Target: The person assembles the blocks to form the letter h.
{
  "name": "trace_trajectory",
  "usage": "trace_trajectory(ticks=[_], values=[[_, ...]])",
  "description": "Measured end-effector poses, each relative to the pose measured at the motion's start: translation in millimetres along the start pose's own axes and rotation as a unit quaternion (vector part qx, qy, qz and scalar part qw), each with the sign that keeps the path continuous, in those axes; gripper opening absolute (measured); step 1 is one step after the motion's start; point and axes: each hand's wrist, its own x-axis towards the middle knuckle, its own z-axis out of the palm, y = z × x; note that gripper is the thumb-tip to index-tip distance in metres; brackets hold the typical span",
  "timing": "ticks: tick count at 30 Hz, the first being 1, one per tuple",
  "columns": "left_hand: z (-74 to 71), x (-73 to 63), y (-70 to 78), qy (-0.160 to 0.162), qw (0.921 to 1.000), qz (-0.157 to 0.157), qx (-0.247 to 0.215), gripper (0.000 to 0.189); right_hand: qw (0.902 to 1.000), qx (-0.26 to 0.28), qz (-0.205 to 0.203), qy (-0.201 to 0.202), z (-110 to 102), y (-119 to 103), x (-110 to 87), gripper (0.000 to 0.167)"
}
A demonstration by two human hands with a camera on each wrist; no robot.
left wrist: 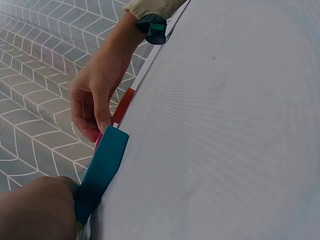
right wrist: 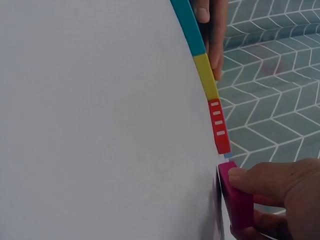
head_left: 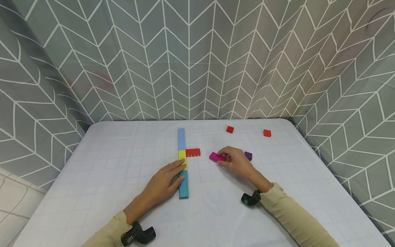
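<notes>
My left hand [head_left: 163, 183] lies with its fingers out over a yellow block [head_left: 182, 154] and a teal block [head_left: 183, 188]. These two stand end to end with a light blue block [head_left: 181, 138] in one straight line. A red block [head_left: 193, 152] with small white marks on its side sticks out to the right of the yellow one. My right hand [head_left: 239, 163] pinches a magenta block [head_left: 216, 157] between thumb and fingers, right of the red block and apart from it. The right wrist view shows the thumb on the face of the magenta block [right wrist: 239, 202].
A purple block [head_left: 248, 155] lies just right of my right hand, partly hidden by it. Two small red blocks [head_left: 229, 129] lie near the far edge of the white table [head_left: 102, 164]. A patterned grey curtain [head_left: 188, 68] surrounds the table's back and sides.
</notes>
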Motion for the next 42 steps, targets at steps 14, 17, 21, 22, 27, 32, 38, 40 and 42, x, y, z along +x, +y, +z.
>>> trace_trajectory(ticks=[14, 17, 21, 22, 27, 32, 38, 40, 42], values=[[1.0, -0.5, -1.0, 0.001, 1.0, -0.003, -0.002, 0.051, 0.9978, -0.038, 0.054, -0.005, 15.4, -17.1, -6.3, 0.052], [0.8, -0.4, -0.8, 0.0, 1.0, -0.003, -0.002, 0.051, 0.9978, -0.032, 0.055, -0.014, 16.7, -17.1, -6.3, 0.058], [0.6, 0.0, -0.6, 0.001, 1.0, -0.002, -0.001, 0.051, 0.9981, -0.02, 0.052, -0.027, 15.4, -16.8, -5.4, 0.063], [0.6, 0.0, -0.6, 0.001, 1.0, -0.002, 0.0, 0.051, 0.998, -0.017, 0.052, -0.032, 14.3, -16.9, -5.2, 0.064], [0.0, 0.5, -0.1, 0.0, 1.0, -0.005, -0.002, 0.051, 0.9965, 0.0, 0.048, -0.069, 8.0, -15.3, -5.0, 0.069], [-0.7, 0.6, -0.2, -0.001, 1.0, -0.006, -0.003, 0.051, 0.9958, 0.016, 0.029, -0.086, 5.0, -11.8, -5.4, 0.064], [-1.5, 0.4, 1.1, -0.003, 1.0, -0.004, -0.005, 0.051, 0.996, 0.029, 0.003, -0.084, 5.0, -9.9, -5.6, 0.059], [-1.7, 0.4, 1.2, -0.003, 1.0, -0.004, -0.005, 0.051, 0.9959, 0.032, 0.0, -0.084, 5.1, -10.5, -5.4, 0.059], [-2.0, 0.6, 1.3, -0.002, 1.0, -0.004, -0.006, 0.051, 0.9959, 0.034, -0.002, -0.083, 5.0, -11.7, -5.1, 0.059]])
